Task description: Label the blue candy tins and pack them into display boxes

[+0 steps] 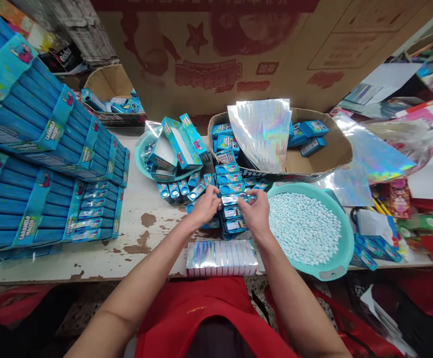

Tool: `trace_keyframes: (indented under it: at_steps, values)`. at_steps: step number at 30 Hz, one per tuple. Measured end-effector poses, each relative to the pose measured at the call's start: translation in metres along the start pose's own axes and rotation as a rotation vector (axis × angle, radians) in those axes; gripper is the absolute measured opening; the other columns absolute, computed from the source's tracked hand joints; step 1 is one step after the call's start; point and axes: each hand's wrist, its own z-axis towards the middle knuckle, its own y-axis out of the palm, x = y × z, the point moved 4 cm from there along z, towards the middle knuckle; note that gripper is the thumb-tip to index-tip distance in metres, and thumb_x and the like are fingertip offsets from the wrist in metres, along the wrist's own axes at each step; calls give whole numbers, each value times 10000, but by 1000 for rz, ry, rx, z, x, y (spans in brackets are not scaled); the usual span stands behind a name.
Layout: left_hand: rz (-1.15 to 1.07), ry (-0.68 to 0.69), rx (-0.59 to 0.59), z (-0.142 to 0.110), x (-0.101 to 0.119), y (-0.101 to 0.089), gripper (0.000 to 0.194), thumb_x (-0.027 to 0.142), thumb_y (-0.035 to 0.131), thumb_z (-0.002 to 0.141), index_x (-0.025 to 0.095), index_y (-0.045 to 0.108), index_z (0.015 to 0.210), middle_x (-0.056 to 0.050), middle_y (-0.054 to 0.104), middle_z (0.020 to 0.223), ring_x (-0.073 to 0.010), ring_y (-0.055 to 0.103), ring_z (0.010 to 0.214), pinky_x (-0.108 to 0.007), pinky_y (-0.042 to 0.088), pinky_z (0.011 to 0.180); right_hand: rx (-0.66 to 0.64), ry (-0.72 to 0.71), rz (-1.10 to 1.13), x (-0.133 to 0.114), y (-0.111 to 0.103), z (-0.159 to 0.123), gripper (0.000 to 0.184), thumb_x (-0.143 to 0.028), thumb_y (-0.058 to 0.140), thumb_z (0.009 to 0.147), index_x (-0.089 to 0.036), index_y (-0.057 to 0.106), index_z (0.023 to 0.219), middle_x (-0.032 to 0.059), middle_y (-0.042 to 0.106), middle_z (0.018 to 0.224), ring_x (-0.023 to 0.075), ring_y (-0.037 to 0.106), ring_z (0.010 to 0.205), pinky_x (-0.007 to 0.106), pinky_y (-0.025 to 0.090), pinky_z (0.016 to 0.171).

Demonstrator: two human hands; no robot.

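Candy boxes (232, 188): nearer ends look foil-sealed, farther ones seemingly left to do; my left hand (206, 205) and right hand (257, 211) touch one between, fingers curled, grip I can't tell.

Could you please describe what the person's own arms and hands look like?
The left hand and right hand are bare, with no gloves. The forearms are uncovered too, with no sleeve or watch visible along them. Between the arms shows a red garment with a small yellowish mark.
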Motion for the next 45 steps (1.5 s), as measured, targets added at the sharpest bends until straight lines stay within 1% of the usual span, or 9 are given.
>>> trace_keyframes:
  at_steps: [4,9,12,16,19,23,28,38,45]
  values:
    - [149,-36,241,-19,1,13,325,317,333,913,187,523,1142,-74,632,1055,-214,571,994,-335,417,862,33,29,-32,5,-1,2,269,-415,621,715,-170,586,821,16,563,775,151,486,656,292,408,645]
    - [292,80,180,-54,7,38,611,580,435,842,177,460,1300,-133,408,1413,-315,376,1248,-448,341,983,-28,77,-71,2,1,14,234,-405,634,691,-189,545,687,12,560,732,163,500,669,318,420,666]
    - [296,105,152,-78,-14,37,376,447,372,914,218,609,1095,-84,592,1192,-238,510,1066,-384,404,906,80,48,43,-5,-20,0,170,-332,553,790,-175,565,853,43,588,839,168,538,732,319,449,677]
    - [424,79,3,-102,-59,56,232,310,443,899,191,641,926,-76,648,920,-209,569,906,-340,432,836,255,-214,39,-14,-54,-67,117,-202,570,824,-206,551,939,23,566,858,151,541,756,317,465,715]
    - [531,-74,-118,-107,-85,77,247,305,549,830,158,616,1016,-146,615,1082,-295,520,1063,-450,376,918,-30,-442,24,-9,-44,-126,155,-109,551,827,-231,549,924,9,592,800,150,562,754,299,479,700]
    - [399,-202,-302,-106,-96,85,196,276,509,829,165,643,918,-111,640,1022,-268,548,1043,-379,399,883,-294,-410,-37,20,-14,-169,136,-131,503,865,-223,561,947,37,635,835,173,591,795,309,500,692]
    - [310,-190,-379,-110,-95,73,228,280,505,821,184,627,988,-31,681,909,-167,615,832,-232,422,687,-355,-397,-134,42,8,-177,151,-179,462,894,-204,575,991,62,644,892,196,584,852,348,501,747]
    - [349,-170,-318,-103,-83,61,291,285,376,883,176,625,779,-53,669,778,-183,603,759,-250,341,613,-383,-661,-464,36,33,-193,350,-193,450,903,-168,526,1244,122,606,1187,255,496,1076,391,410,854]
    - [417,-155,-262,-100,-78,59,280,271,354,890,180,615,846,-88,682,866,-216,619,828,-279,369,670,-441,-606,-349,20,4,-180,194,-179,440,919,-185,592,799,57,648,793,177,562,768,301,420,705]
